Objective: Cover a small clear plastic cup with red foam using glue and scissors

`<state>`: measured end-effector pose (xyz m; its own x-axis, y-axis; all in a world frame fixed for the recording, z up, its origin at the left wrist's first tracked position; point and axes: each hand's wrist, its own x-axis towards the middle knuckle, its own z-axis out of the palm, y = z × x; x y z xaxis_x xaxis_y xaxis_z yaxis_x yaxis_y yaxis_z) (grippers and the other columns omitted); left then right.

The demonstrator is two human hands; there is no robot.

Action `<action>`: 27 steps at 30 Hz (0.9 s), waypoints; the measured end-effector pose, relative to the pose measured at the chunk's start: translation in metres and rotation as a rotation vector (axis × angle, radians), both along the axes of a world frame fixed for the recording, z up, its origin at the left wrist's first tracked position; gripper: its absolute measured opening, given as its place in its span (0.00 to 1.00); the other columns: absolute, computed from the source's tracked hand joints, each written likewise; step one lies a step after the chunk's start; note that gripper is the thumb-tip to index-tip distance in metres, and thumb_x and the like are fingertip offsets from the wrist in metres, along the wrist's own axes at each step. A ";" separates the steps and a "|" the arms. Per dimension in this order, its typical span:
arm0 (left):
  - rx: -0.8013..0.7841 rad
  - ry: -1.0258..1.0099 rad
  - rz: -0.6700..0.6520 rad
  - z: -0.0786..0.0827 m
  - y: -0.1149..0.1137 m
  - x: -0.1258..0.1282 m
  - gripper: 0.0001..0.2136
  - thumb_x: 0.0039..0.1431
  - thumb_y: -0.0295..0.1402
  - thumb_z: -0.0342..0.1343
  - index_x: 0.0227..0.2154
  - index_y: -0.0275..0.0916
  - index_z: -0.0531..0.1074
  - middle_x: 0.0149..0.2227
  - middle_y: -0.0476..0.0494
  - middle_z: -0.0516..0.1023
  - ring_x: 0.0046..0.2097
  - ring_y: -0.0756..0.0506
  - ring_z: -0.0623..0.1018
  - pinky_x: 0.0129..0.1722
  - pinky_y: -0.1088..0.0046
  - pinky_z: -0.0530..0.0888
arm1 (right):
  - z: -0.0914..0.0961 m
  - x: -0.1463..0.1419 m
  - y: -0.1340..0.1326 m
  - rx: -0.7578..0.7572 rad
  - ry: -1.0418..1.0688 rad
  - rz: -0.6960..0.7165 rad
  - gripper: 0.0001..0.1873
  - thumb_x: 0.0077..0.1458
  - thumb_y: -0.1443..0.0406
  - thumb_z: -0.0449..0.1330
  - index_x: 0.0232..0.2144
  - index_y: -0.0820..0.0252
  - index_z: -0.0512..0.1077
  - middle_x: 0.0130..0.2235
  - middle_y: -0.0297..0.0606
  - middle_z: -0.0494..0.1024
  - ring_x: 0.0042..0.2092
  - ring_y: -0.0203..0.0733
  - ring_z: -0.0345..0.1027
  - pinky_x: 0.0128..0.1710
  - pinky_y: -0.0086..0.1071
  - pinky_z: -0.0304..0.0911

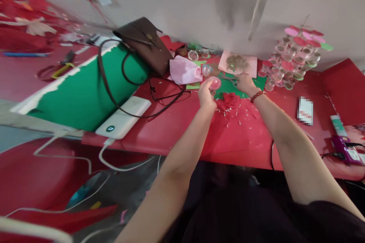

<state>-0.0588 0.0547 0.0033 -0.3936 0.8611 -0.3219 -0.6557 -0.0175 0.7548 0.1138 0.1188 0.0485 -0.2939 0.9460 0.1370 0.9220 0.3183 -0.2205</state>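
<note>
My left hand (205, 94) is closed round a small clear ball with a pink inside (214, 82), held just above the red table (176, 129). My right hand (245, 83), a red bead bracelet on its wrist, lies over a green sheet (228, 89) with its fingers on a pair of scissors (229, 78); motion blur hides how firmly it grips them. Red paper scraps (232, 102) lie right below both hands. A pink sheet with a brownish pile (238, 63) sits just behind the right hand.
A green roll (85, 87), a brown bag (145, 43) with a long strap and a white power bank (123, 117) fill the left side. Pink cloth (184, 70) lies near the wall. Stacked clear cups (293, 60) stand right, a purple glue gun (345, 150) at far right.
</note>
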 end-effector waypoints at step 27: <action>0.078 0.145 -0.108 -0.007 -0.001 0.008 0.18 0.41 0.45 0.70 0.35 0.45 0.75 0.39 0.48 0.81 0.40 0.48 0.79 0.32 0.77 0.67 | -0.039 -0.010 -0.256 -0.029 0.280 -0.091 0.22 0.67 0.62 0.58 0.60 0.60 0.75 0.68 0.53 0.70 0.73 0.58 0.57 0.73 0.56 0.52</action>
